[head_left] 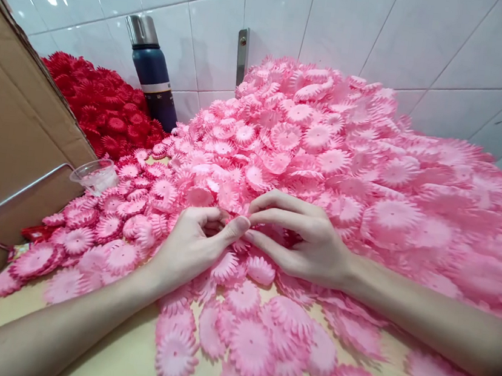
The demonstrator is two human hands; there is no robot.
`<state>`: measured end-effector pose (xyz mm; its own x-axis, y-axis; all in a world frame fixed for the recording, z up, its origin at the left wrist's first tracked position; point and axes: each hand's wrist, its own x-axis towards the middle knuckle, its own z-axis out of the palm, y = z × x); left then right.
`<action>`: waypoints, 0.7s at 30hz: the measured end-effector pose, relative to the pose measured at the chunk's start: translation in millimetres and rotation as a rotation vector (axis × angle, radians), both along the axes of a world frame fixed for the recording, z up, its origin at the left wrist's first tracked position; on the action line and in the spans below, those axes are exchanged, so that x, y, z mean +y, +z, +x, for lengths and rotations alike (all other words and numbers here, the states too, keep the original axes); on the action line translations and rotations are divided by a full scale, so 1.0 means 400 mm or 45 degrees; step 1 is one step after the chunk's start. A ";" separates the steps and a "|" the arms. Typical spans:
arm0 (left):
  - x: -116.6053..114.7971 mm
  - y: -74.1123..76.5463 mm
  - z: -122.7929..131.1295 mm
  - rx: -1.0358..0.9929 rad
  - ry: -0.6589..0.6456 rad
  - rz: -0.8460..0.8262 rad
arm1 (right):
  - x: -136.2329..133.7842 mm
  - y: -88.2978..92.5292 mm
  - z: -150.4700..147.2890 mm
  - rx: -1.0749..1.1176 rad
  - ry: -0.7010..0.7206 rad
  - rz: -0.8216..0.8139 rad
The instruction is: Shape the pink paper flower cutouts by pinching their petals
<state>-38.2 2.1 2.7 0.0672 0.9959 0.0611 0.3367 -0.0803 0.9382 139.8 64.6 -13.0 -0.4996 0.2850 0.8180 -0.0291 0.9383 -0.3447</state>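
Observation:
My left hand (201, 237) and my right hand (302, 234) meet at the middle of the view, just above a heap of pink artificial flower petals (316, 138). Thumb and fingers of both hands are pinched together, fingertips almost touching. Between them shows part of a pink petal layer (237, 212), mostly covered by the fingers. The petals are thin round discs with frilled edges, many with a small hole in the centre. Below my hands, loose pink petal discs (252, 347) lie on the pale yellow tabletop (117, 342).
Red petals (105, 109) are heaped at the back left beside a dark blue bottle (154, 78). A clear plastic cup (95, 176) leans near a cardboard box (14, 140) with a metal wire handle. A white tiled wall (353, 24) closes off the back.

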 end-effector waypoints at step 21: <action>-0.005 0.005 0.010 -0.093 -0.033 -0.020 | 0.015 -0.006 0.001 0.193 -0.377 -0.564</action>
